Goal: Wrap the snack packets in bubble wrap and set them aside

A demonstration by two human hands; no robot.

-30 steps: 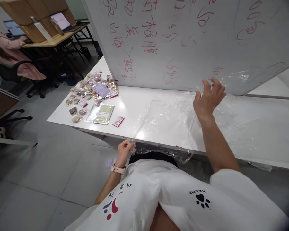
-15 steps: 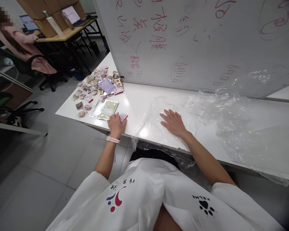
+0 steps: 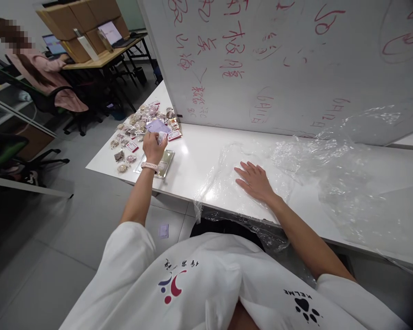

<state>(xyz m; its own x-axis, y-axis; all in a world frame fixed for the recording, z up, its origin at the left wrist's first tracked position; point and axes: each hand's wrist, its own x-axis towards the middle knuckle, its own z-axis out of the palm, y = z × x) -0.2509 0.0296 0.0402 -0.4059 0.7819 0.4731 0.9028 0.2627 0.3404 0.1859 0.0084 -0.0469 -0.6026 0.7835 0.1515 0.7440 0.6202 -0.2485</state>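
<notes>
My left hand [image 3: 152, 149] is closed on a small white packet with a red edge [image 3: 163, 138], held above the table's left part. Under that wrist lies a green-and-silver pouch [image 3: 166, 164], partly hidden by the hand. Just beyond the fingers a lilac packet [image 3: 157, 126] rests among several small clear-wrapped pieces [image 3: 134, 121]. Another red-and-white packet [image 3: 132, 146] lies left of the hand. My right hand [image 3: 255, 181] is spread flat, palm down, on a clear plastic sheet [image 3: 227, 160] that covers the tabletop.
A whiteboard [image 3: 278, 68] with red writing stands along the far edge of the white table [image 3: 192, 142]. More crumpled plastic film [image 3: 347, 178] is heaped at the right. A lilac packet [image 3: 164, 231] lies on the floor. A person in pink [image 3: 51, 73] sits at a desk.
My left hand has moved from the table's front edge up and away over the pouch, carrying the red-edged packet. My right hand stays flat on the plastic. The view has shifted slightly.
</notes>
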